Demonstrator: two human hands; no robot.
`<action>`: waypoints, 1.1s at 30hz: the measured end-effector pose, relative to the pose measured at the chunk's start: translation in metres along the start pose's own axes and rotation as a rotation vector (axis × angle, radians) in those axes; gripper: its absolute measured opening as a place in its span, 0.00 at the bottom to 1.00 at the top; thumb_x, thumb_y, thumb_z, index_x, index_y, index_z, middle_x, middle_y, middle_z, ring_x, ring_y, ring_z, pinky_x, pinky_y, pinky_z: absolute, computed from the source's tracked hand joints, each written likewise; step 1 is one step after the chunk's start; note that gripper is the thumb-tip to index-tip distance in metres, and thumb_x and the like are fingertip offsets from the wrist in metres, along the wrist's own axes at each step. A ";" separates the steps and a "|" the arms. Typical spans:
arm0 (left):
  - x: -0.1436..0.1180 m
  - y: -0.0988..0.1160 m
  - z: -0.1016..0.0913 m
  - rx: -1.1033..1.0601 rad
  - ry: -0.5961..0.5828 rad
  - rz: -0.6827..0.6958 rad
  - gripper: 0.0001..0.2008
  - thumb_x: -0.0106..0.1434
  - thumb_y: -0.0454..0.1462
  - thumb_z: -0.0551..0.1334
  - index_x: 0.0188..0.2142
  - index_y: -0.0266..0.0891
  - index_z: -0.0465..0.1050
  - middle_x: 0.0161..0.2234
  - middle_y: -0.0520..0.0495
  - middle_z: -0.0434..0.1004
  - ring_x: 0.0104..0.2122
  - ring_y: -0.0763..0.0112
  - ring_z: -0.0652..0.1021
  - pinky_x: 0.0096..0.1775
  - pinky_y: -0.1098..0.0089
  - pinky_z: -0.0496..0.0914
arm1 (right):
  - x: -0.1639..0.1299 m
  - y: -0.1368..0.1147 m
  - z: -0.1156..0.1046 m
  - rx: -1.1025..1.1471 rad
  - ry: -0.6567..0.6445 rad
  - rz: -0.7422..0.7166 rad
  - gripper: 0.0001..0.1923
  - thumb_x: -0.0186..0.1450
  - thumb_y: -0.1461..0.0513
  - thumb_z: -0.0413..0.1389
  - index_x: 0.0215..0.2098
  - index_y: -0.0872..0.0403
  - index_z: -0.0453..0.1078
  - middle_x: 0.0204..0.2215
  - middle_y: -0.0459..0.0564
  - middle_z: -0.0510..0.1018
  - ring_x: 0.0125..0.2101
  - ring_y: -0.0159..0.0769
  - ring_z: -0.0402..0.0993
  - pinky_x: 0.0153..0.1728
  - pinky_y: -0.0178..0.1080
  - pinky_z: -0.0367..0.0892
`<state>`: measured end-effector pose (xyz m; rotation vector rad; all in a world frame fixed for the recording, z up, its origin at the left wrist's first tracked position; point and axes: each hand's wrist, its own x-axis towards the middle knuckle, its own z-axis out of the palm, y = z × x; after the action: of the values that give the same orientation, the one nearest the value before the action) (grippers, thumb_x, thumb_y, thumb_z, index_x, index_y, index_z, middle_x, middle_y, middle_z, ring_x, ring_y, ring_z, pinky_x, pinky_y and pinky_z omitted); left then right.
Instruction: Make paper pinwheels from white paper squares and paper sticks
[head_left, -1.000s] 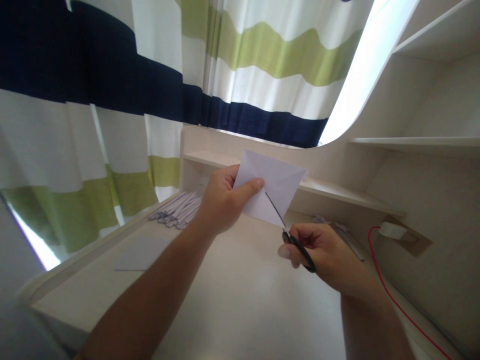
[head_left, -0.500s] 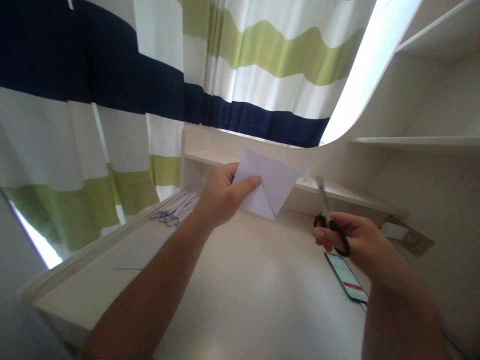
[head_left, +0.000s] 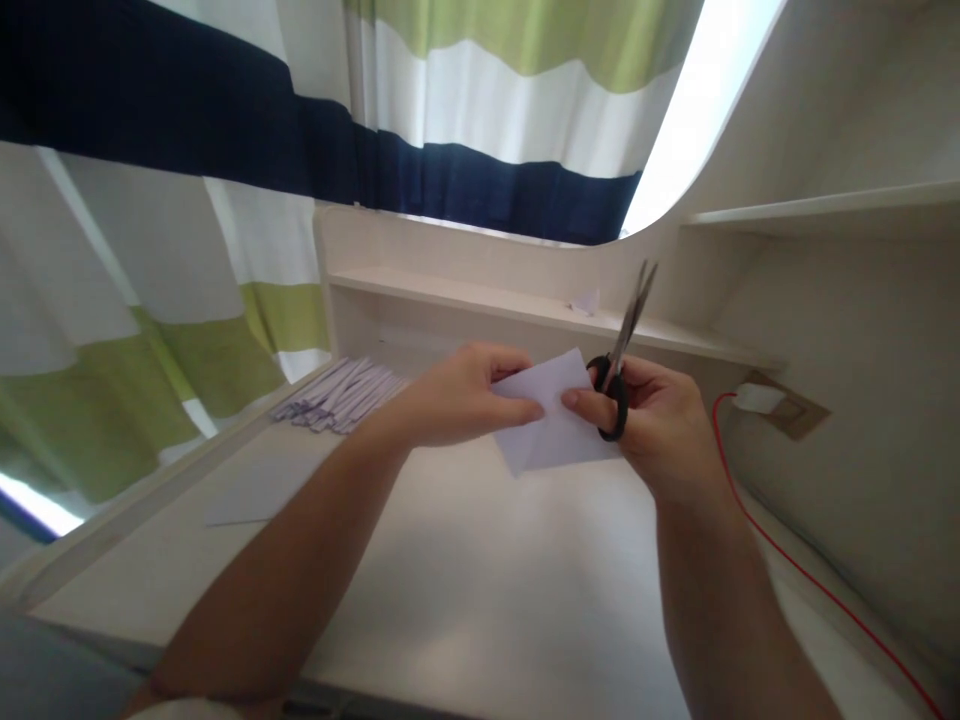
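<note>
Over the desk, a folded piece of white paper [head_left: 547,430] is pinched on its left side by my left hand [head_left: 472,395], thumb on top. My right hand [head_left: 660,420] grips the same paper at its right edge with the thumb. Hooked in that hand too are black-handled scissors [head_left: 628,325], their metal blades pointing up and away, only slightly apart at the tips. The fingers of both hands beneath the paper are partly hidden.
A bundle of rolled or folded paper strips [head_left: 341,397] lies at the desk's left, with white sheets [head_left: 259,487] nearer me. A small paper scrap [head_left: 585,302] sits on the back shelf [head_left: 480,298]. A red cable [head_left: 810,580] runs from a white plug [head_left: 759,398] along the right wall.
My right hand has come left with the scissors and taken hold of the paper. The paper has turned and lowered in view. The phone no longer shows.
</note>
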<state>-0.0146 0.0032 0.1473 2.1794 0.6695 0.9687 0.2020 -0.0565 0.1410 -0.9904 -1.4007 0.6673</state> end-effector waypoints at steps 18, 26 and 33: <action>0.010 -0.005 0.033 -0.571 0.282 -0.050 0.13 0.59 0.45 0.75 0.37 0.37 0.85 0.30 0.46 0.84 0.27 0.71 0.80 0.27 0.75 0.76 | 0.009 0.017 0.006 0.160 0.322 -0.272 0.11 0.56 0.59 0.74 0.35 0.51 0.80 0.34 0.47 0.85 0.32 0.37 0.79 0.34 0.40 0.77; 0.010 -0.009 0.028 -0.416 0.349 -0.064 0.16 0.60 0.49 0.75 0.34 0.36 0.86 0.29 0.44 0.85 0.25 0.70 0.79 0.27 0.72 0.74 | 0.004 0.010 0.010 0.046 0.271 -0.195 0.11 0.59 0.57 0.72 0.34 0.50 0.77 0.33 0.48 0.85 0.32 0.39 0.79 0.34 0.41 0.76; 0.007 -0.005 0.010 -0.322 0.464 -0.030 0.17 0.60 0.49 0.74 0.32 0.36 0.85 0.25 0.46 0.82 0.23 0.70 0.77 0.25 0.73 0.70 | 0.010 0.004 -0.014 -0.038 0.045 -0.082 0.20 0.66 0.45 0.66 0.32 0.54 0.79 0.26 0.49 0.81 0.24 0.34 0.73 0.28 0.38 0.68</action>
<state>-0.0035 0.0081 0.1417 1.6722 0.6945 1.4754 0.2171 -0.0483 0.1435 -0.9670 -1.4117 0.5563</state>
